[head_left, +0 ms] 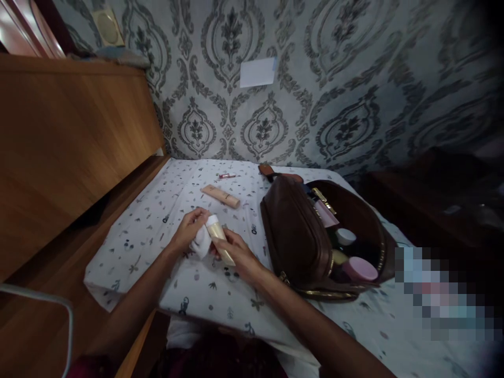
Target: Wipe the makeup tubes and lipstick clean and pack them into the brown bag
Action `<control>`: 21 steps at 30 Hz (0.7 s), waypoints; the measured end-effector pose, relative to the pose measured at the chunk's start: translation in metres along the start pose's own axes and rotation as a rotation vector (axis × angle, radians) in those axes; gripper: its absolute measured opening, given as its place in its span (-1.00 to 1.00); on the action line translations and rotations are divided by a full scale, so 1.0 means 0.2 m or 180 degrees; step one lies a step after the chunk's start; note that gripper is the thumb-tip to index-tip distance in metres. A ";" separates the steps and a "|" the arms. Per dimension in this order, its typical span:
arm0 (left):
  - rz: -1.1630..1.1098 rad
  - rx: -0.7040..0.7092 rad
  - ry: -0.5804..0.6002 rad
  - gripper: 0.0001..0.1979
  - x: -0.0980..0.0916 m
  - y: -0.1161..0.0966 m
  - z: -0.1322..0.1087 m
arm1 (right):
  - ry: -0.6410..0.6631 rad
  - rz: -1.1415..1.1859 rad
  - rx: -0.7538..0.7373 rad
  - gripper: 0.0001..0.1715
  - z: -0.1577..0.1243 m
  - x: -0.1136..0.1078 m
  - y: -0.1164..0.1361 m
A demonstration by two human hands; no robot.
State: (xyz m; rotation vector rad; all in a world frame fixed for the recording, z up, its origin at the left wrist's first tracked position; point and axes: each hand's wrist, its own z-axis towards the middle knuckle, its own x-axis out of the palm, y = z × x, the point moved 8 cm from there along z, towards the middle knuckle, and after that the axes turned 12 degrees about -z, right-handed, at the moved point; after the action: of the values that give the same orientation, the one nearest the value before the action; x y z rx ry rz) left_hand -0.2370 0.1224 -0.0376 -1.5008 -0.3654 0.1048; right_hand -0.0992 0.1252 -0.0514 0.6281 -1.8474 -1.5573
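- Beneath the open brown leather bag (pixel 293 236), a white leaf-printed sheet (pixel 142 231)
- Left of the bag, the right hand (pixel 239 252) grasping a pale yellow tube (pixel 216 233) with a white cap
- Farther left of the bag, the left hand (pixel 188 228) clutching a crumpled white cloth (pixel 201 243)
- Left of the bag, lying flat, a long beige tube (pixel 220 196)
- Left of the bag's far end, a slim pinkish-red tube (pixel 226 176)

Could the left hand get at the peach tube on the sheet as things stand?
Probably yes: the peach tube lies just beyond the left hand with nothing visible between them, though that hand is busy with a white cloth and might need freeing first.
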 end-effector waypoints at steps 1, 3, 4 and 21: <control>-0.0045 0.0069 -0.0346 -0.47 -0.04 0.00 0.00 | 0.0042 0.0427 0.0129 -0.48 0.00 0.01 -0.03; -0.0113 0.0242 -0.1092 -0.45 -0.12 -0.02 0.00 | 0.0044 0.1029 0.0319 -0.43 0.01 0.03 -0.08; -0.0127 0.0351 -0.1361 -0.46 -0.15 -0.02 -0.02 | 0.0034 0.1205 0.0388 -0.44 0.02 0.04 -0.10; 0.2520 0.2232 0.0401 -0.51 0.32 -0.08 -0.34 | -0.0175 0.1203 -0.0098 -0.57 0.00 -0.01 -0.11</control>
State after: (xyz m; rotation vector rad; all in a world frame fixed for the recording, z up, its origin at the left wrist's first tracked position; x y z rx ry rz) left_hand -0.1599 0.0755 -0.0124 -0.8683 0.3649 0.6885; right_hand -0.0998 0.1225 -0.0731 0.2054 -1.8496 -1.3580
